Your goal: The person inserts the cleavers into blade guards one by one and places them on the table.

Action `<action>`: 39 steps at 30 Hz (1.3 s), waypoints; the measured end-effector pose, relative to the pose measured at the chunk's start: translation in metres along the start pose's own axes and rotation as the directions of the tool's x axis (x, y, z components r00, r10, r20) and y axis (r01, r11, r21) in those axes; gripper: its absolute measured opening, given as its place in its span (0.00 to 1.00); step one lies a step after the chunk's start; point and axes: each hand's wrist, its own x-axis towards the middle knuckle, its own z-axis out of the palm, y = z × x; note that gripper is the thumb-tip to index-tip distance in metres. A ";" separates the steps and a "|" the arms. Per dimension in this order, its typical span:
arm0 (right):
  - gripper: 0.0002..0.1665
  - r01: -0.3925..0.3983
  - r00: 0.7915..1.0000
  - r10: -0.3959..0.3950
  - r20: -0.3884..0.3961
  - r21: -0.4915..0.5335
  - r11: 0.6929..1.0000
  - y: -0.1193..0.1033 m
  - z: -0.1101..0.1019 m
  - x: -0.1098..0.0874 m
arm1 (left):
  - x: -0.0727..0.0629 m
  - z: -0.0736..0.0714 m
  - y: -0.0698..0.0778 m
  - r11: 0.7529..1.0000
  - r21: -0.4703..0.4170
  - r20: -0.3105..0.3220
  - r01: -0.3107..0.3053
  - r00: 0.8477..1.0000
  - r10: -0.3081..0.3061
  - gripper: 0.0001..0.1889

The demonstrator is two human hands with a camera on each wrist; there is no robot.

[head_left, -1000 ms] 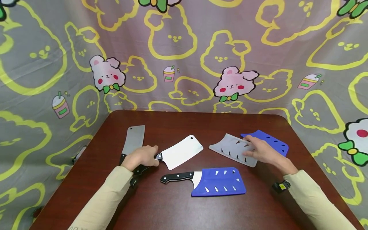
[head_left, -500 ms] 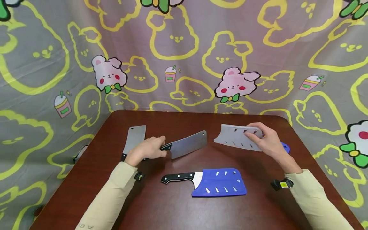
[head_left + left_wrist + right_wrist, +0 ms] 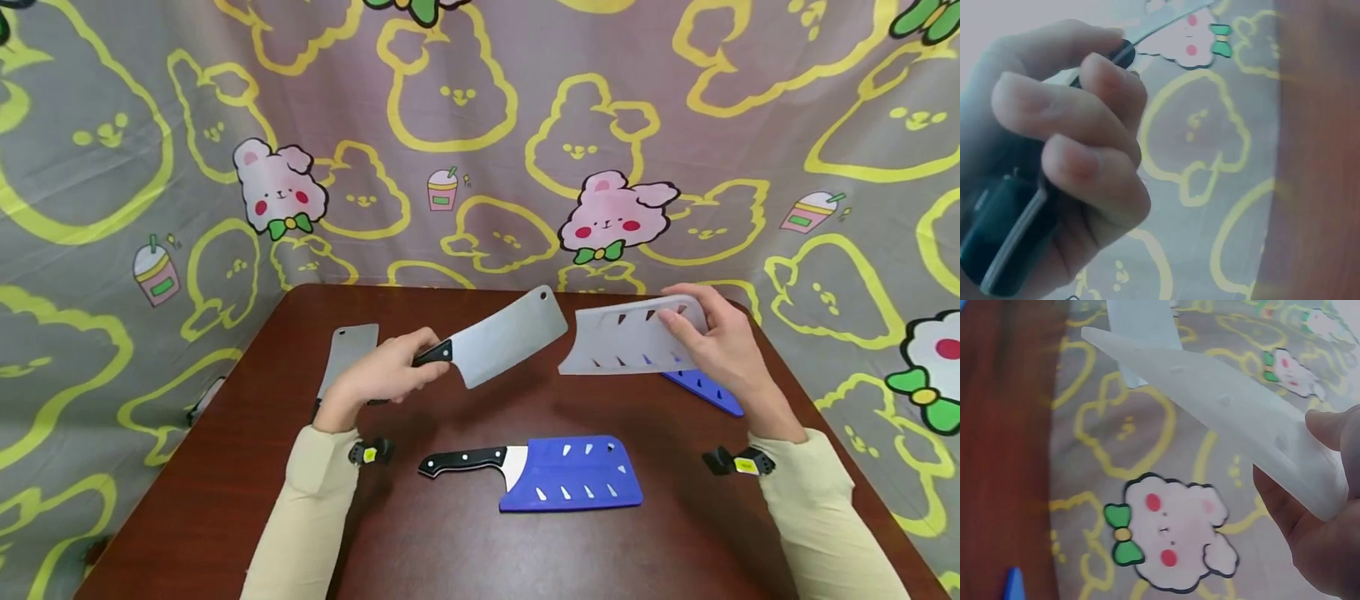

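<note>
My left hand point(image 3: 390, 364) grips the black handle point(image 3: 1007, 234) of a cleaver point(image 3: 510, 337), which is raised over the table with its blade pointing right. In the left wrist view the fingers curl round that handle. My right hand point(image 3: 723, 346) pinches the closed end of a translucent white blade cover point(image 3: 630, 340), thumb on the near face. The cover's open end faces the cleaver's tip across a small gap in the head view. In the right wrist view the cover point(image 3: 1229, 406) slants from the hand toward the blade point(image 3: 1141, 337).
A cleaver in a blue blade cover point(image 3: 573, 475) lies at the front middle of the table point(image 3: 450, 550). Another bare cleaver point(image 3: 351, 350) lies at the left, partly behind my left hand. A loose blue cover point(image 3: 708, 392) lies at the right. Patterned curtains point(image 3: 457, 167) surround the table.
My left hand has lifted the cleaver off the table and turned its blade face toward the view. The right hand has raised the white cover from beside the blue one and levelled it.
</note>
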 end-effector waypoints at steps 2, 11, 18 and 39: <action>0.20 0.010 0.999 -0.009 -0.038 0.038 0.999 -0.002 -0.003 0.003 | -0.001 -0.003 0.001 0.999 -0.025 -0.015 -0.027 1.000 0.027 0.11; 0.22 0.062 0.993 -0.038 -0.115 0.208 0.976 -0.005 -0.004 0.013 | -0.006 -0.016 0.005 0.989 -0.125 -0.041 -0.078 0.996 0.073 0.11; 0.22 0.064 0.990 -0.011 -0.144 0.369 0.927 -0.008 0.001 0.017 | -0.012 -0.020 0.002 0.967 -0.186 -0.060 -0.173 0.984 0.165 0.08; 0.19 0.039 0.975 0.131 -0.180 0.717 0.696 -0.003 -0.005 0.015 | -0.017 -0.022 0.007 0.921 -0.265 -0.112 -0.286 0.958 0.266 0.06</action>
